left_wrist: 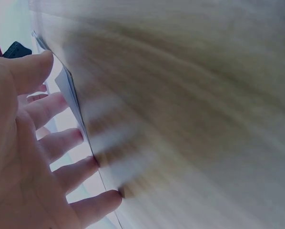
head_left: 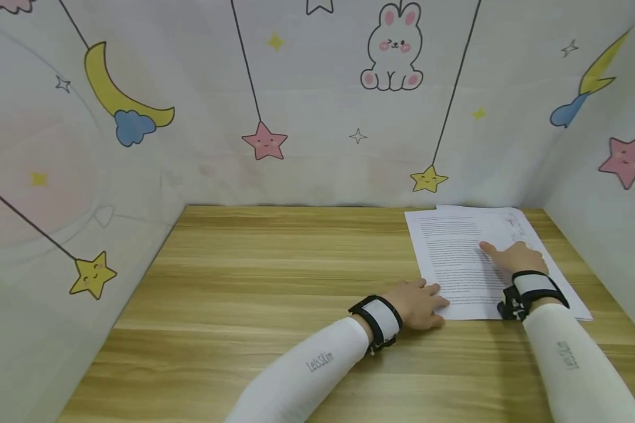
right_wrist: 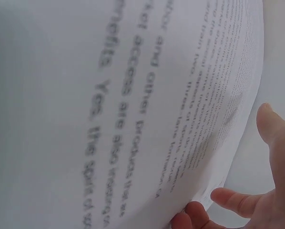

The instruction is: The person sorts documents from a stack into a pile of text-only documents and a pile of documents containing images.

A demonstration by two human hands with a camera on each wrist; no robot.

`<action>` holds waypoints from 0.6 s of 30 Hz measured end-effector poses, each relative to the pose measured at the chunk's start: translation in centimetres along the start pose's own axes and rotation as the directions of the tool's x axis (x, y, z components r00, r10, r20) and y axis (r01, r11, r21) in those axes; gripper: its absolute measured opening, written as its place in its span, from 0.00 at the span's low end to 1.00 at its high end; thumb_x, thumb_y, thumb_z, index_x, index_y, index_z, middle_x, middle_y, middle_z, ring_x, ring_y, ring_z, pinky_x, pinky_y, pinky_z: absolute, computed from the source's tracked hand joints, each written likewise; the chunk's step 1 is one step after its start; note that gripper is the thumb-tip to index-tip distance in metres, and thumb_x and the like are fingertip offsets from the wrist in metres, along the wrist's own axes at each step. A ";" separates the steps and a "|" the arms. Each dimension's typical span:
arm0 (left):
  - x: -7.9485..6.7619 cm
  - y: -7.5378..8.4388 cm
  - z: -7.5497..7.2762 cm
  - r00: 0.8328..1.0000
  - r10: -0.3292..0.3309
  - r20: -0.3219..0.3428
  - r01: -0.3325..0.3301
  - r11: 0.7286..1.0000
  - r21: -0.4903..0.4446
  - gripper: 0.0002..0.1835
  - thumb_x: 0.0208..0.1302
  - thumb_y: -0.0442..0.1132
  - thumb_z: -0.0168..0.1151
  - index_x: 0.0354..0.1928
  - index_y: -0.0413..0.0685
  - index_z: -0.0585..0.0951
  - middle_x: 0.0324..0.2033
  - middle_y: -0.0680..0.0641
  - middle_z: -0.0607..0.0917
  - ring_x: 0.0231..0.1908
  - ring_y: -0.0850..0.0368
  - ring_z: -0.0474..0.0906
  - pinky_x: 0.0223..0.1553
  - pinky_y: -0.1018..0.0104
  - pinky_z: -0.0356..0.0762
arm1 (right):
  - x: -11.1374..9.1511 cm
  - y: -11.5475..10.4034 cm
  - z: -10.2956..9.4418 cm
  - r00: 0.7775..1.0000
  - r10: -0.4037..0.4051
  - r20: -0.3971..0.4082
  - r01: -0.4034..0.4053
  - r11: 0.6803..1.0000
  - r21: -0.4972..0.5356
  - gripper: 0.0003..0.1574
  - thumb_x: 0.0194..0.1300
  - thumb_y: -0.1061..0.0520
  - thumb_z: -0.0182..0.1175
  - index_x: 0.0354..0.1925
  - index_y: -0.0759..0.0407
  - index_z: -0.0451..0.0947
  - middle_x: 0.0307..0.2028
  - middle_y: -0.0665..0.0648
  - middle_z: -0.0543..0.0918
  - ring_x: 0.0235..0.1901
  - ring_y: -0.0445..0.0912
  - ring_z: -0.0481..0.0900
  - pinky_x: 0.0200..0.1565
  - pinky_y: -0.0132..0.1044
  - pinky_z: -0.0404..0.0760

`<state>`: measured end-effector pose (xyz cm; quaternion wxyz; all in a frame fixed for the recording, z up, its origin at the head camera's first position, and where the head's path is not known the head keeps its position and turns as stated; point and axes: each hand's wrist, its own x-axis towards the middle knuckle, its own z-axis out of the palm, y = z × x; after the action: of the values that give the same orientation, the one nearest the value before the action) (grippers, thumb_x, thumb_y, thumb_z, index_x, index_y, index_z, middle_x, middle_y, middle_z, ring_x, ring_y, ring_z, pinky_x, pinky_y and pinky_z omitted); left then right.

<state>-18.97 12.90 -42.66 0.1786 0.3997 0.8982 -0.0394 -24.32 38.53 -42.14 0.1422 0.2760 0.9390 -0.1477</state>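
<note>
Sheets of printed paper (head_left: 455,252) lie in a loose pile at the right of the table, their edges slightly offset at the top and right. My left hand (head_left: 415,304) rests at the pile's lower left corner with fingers spread, fingertips over its edge. In the left wrist view the left hand (left_wrist: 33,143) has its fingertips at the table surface, and a sheet edge (left_wrist: 70,93) shows beyond them. My right hand (head_left: 520,258) lies over the right part of the pile, thumb stretched out. Close up, the right hand (right_wrist: 257,191) touches the printed page (right_wrist: 133,119) with loosely bent fingers.
The wooden table (head_left: 275,264) stretches away to the left of the papers. A white cloth wall (head_left: 317,170) with cartoon stars, a moon and a rabbit encloses the back and both sides. Both wrists wear strapped cameras, the right camera (head_left: 513,302) close over the page.
</note>
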 end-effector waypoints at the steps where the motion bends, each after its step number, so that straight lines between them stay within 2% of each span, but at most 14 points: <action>1: 0.0 0.0 0.0 1.000 0.000 -0.003 0.000 1.000 0.003 0.28 0.72 0.66 0.44 0.73 0.81 0.61 0.77 0.65 0.56 0.77 0.63 0.51 0.74 0.61 0.59 | 0.0 0.0 -0.1 1.000 0.001 0.006 -0.001 1.000 0.003 0.71 0.65 0.18 0.34 0.65 0.85 0.57 0.54 0.84 0.70 0.43 0.63 0.72 0.42 0.51 0.77; 7: 0.2 0.1 0.3 1.000 -0.004 -0.024 0.005 0.999 0.036 0.28 0.72 0.66 0.45 0.72 0.82 0.61 0.76 0.66 0.57 0.77 0.63 0.52 0.73 0.61 0.61 | -0.1 -0.5 -0.4 0.999 -0.009 0.035 0.009 1.000 0.000 0.73 0.64 0.17 0.30 0.65 0.87 0.57 0.58 0.85 0.68 0.47 0.66 0.72 0.51 0.56 0.76; 12: 0.3 0.1 0.5 0.999 -0.003 -0.034 0.005 0.999 0.048 0.28 0.71 0.66 0.45 0.72 0.82 0.61 0.76 0.66 0.57 0.77 0.63 0.53 0.73 0.60 0.62 | 0.1 -0.8 -0.2 0.998 -0.008 0.064 0.003 0.997 0.075 0.75 0.63 0.16 0.31 0.68 0.86 0.50 0.63 0.87 0.61 0.53 0.68 0.69 0.58 0.60 0.74; 15: 0.2 0.0 0.5 0.999 0.001 -0.035 0.000 0.999 0.049 0.28 0.72 0.66 0.45 0.73 0.82 0.61 0.76 0.66 0.57 0.77 0.63 0.53 0.73 0.61 0.62 | 0.5 -0.9 0.0 0.995 -0.024 0.098 0.010 0.990 0.142 0.77 0.59 0.13 0.34 0.69 0.84 0.50 0.57 0.84 0.66 0.46 0.64 0.72 0.46 0.51 0.79; 18: 0.0 -0.1 0.4 0.999 0.008 -0.033 -0.007 0.999 0.048 0.28 0.72 0.66 0.45 0.73 0.82 0.60 0.76 0.66 0.57 0.77 0.63 0.53 0.73 0.61 0.62 | 0.8 -1.3 0.1 0.984 -0.084 0.159 0.053 0.980 0.191 0.82 0.54 0.10 0.39 0.69 0.83 0.47 0.54 0.81 0.66 0.43 0.61 0.71 0.37 0.44 0.77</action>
<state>-18.93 12.81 -43.04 0.1541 0.4078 0.8984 -0.0536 -25.67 37.81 -42.20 0.1885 0.2423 0.9150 -0.2619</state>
